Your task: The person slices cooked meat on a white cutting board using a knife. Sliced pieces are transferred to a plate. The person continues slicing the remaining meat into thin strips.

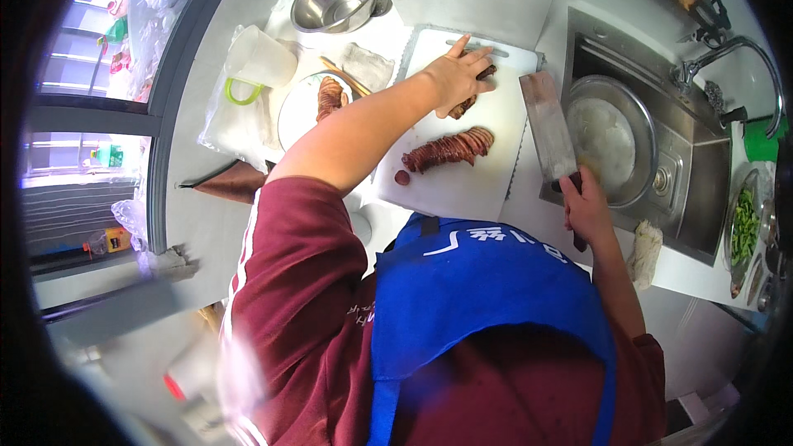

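Observation:
My left hand (pixel 461 77) is over the far half of a white cutting board (pixel 446 192), fingers spread across dark sliced meat (pixel 464 108). The hand covers part of that meat, so whether it grips it is unclear. Nearer to me on the board lies a fanned row of dark-red sausage slices (pixel 449 150), with one round end piece (pixel 402 178) apart from it. My right hand (pixel 585 207) holds a cleaver (pixel 550 127) by its dark handle. The wide blade points away from me, between the board and the sink.
Left of the board are a white plate (pixel 291 113) bearing sliced meat (pixel 331 98), wooden chopsticks (pixel 347 77), a cloth (pixel 368 67), a plastic jug (pixel 263 52) and a steel bowl (pixel 337 0). A basin (pixel 647 130) sits in the sink (pixel 700 179) under a faucet (pixel 753 43). Chopped greens (pixel 743 226) lie far right.

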`<state>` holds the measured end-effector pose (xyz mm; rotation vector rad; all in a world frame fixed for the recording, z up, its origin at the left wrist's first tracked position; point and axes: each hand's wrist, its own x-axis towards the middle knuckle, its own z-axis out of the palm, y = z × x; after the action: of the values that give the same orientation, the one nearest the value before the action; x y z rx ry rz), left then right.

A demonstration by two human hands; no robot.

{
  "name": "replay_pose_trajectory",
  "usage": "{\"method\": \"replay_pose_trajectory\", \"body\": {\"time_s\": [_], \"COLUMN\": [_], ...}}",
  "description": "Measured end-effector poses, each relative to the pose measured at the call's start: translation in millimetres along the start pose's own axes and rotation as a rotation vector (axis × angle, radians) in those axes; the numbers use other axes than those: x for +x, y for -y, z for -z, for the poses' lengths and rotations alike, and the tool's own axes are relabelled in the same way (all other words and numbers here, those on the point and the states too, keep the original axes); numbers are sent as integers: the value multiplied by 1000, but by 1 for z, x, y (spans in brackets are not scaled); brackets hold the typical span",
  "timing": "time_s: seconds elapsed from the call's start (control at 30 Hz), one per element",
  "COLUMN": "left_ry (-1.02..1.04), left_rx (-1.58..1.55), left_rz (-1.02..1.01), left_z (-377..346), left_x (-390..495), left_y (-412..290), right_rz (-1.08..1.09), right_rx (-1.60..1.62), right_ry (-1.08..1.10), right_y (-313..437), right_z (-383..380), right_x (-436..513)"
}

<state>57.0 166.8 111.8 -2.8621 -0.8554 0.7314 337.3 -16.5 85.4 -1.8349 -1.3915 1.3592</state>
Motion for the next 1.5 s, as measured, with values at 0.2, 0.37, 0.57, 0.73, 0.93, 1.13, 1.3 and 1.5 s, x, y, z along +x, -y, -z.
{"method": "replay_pose_trajectory", "body": {"time_s": [0.2,0.37,0.57,0.73,0.93,1.13,1.3,1.5], "left_ry": [-126,26,-94,-263,-404,-554,-783,-854], "left_rx": [-502,-733,-807,-804,-892,-957,-817,-762], "left_rz": [104,270,281,151,45,-18,-246,-451], "left_z": [-16,-69,-107,-131,-141,-151,-165,-164], "left_x": [-87,-165,-163,-154,-152,-138,-112,-82], "left_y": [6,-30,-49,-41,-30,-32,-30,-38], "right_rz": [-85,-95,-170,-247,-287,-289,-351,-280], "right_rx": [169,201,329,462,540,627,775,858], "right_ry": [14,73,27,-57,-210,-379,-493,-552], "right_y": [-11,-33,-32,-23,-12,13,14,17], "right_z": [-18,-38,-66,-103,-155,-194,-232,-268], "right_x": [-13,-14,-28,-41,-55,-78,-75,-59]}}
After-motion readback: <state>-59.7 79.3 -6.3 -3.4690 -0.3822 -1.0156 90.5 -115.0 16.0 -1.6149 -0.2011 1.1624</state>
